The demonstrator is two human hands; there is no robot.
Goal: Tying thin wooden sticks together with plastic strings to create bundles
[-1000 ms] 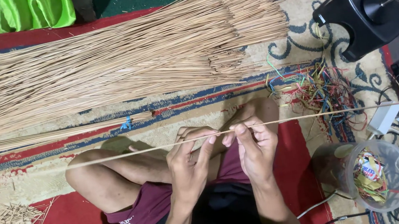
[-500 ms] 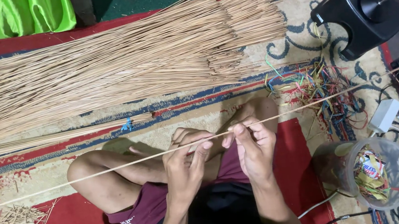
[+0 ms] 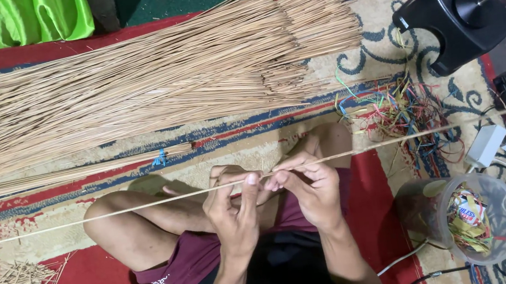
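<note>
Now both hands' fingers (image 3: 251, 183) pinch the stick (image 3: 393, 142), seemingly tilted less than before.

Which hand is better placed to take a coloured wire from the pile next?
Probably the right hand: the coloured wire pile lies on its side. The left hand pinches the long stick farther away.
</note>
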